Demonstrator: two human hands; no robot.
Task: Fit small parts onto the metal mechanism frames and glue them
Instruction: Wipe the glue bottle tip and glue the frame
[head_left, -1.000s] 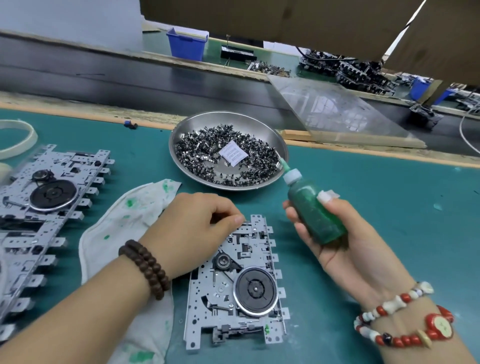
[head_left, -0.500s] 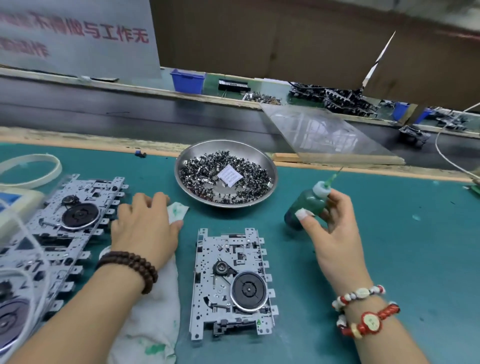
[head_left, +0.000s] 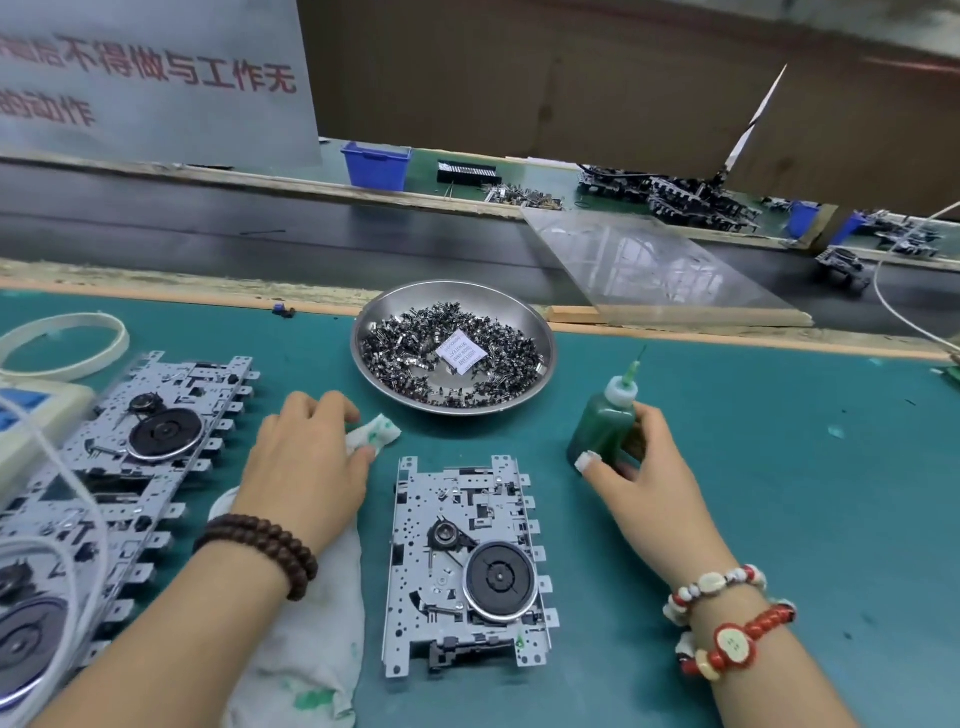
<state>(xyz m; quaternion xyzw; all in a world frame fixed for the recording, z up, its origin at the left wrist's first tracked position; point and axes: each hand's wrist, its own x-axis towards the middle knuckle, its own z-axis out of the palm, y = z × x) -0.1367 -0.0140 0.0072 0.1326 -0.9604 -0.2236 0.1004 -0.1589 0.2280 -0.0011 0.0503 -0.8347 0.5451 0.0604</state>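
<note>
Right hand: our right hand (head_left: 641, 467) grips the green glue bottle (head_left: 602, 431), fingers (head_left: 589, 461) curled round its body. The bottle stands upright on the desk (head_left: 779, 519), needle tip pointing up.

Left hand: our left hand (head_left: 306, 462) rests palm down on the white cloth (head_left: 306, 634), fingers bent over the cloth's upper corner. We cannot tell whether they pinch it or only press on it.

Frame in work: one metal mechanism frame (head_left: 465, 566) lies flat on the desk between our two hands, touched by neither. Its black round wheel sits toward the lower right of the plate.

Other frames: a row of overlapping frames (head_left: 119, 467) lies at the left of the desk, just beside the cloth.

Small parts: a round steel dish (head_left: 535, 332) sits beyond the frame in work, heaped with small dark metal parts (head_left: 415, 358) and a white paper slip (head_left: 461, 356) on top.

Cloth: it is spotted with green stains and lies under our left forearm.

Far side: a dark conveyor belt (head_left: 260, 228) runs along the desk's far edge, with a clear plastic sheet (head_left: 654, 270) leaning over it.
</note>
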